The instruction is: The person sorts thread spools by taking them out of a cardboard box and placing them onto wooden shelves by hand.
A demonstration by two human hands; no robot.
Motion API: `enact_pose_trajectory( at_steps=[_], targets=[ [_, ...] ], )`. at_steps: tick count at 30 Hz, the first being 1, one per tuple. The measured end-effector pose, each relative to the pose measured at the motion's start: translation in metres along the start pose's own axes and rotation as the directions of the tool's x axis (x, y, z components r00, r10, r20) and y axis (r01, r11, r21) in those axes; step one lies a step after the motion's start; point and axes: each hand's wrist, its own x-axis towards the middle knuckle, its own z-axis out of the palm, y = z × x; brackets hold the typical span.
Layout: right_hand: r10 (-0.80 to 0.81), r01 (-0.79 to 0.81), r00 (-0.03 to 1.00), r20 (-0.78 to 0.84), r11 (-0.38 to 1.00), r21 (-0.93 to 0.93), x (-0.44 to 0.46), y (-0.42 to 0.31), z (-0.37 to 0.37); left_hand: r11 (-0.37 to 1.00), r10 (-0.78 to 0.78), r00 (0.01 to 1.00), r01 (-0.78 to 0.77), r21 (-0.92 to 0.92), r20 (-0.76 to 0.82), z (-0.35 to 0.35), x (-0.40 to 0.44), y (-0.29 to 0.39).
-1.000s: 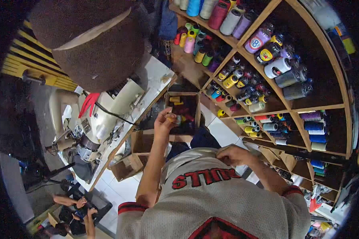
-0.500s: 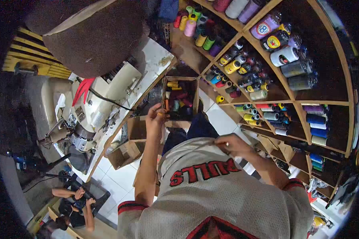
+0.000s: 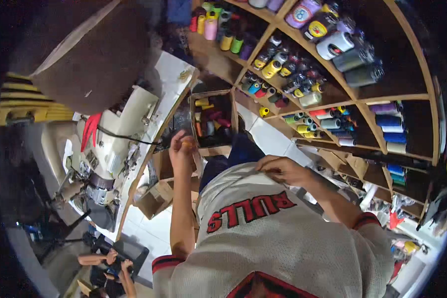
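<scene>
My left hand (image 3: 182, 149) is raised beside the sewing table's edge, fingers curled around a small orange object (image 3: 187, 143). Most of that object is hidden by the fingers, so its kind is unclear. Just past this hand is an open wooden bin (image 3: 233, 110) with several thread spools (image 3: 214, 115) in it, yellow, orange and dark red. My right hand (image 3: 284, 170) hovers at the hem of my white jersey (image 3: 303, 243), loosely bent with fingers apart; I see nothing in it.
A sewing machine (image 3: 129, 119) with a red strip (image 3: 90, 131) stands on the white table (image 3: 171, 74) at left. Thread cones fill the wooden shelves (image 3: 350, 94) at right. Cardboard boxes (image 3: 154, 198) lie on the floor. Another person's hands (image 3: 112, 257) show at lower left.
The view has shifted, so the shelves and table sit further left. My left hand keeps its grip on the orange object, near the bin. My right hand's fingers have loosened and spread at the hem.
</scene>
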Motion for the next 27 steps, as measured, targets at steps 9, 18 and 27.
enact_pose_trajectory(
  at_steps=[9, 18, 27],
  targets=[
    [0.367, -0.280, 0.822, -0.435, 0.926, 0.252, -0.023, 0.079, 0.001, 0.993, -0.022, 0.976, -0.003, 0.114, 0.218, 0.017, 0.018, -0.003],
    [0.665, -0.050, 0.529, -0.527, 0.644, 0.763, -0.059, 0.144, 0.028, 0.988, -0.026, 0.962, -0.018, 0.156, 0.273, 0.033, 0.039, 0.002],
    [0.638, -0.335, 0.587, -0.499, 0.752, 0.568, -0.048, 0.159, -0.008, 0.993, -0.033, 0.974, 0.007, 0.118, 0.224, 0.007, 0.037, -0.019]
  ],
)
